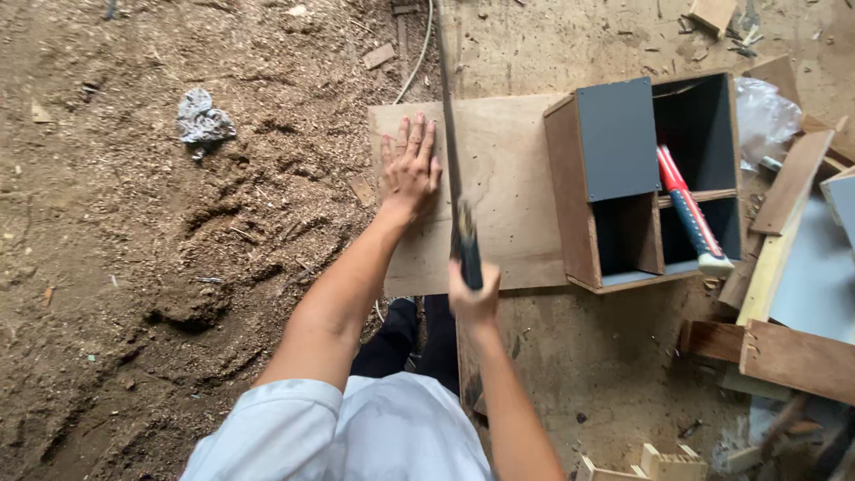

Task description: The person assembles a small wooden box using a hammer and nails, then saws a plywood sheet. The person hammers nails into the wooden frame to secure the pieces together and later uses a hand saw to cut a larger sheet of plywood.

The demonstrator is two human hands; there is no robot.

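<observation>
A thin plywood sheet (508,191) lies flat on the sawdust-covered ground. My left hand (410,165) presses flat on its left part, fingers spread. My right hand (472,289) grips the dark handle of a hand saw (452,151), whose narrow blade runs away from me along the sheet, just right of my left hand. My dark trouser legs (414,334) show under the sheet's near edge.
A wooden box with grey panels (623,187) stands on the sheet's right side, with a red-handled hammer (690,209) inside it. Boards and offcuts (784,352) pile up at right. A crumpled rag (203,118) lies in the sawdust at left. A cord (419,53) runs at top.
</observation>
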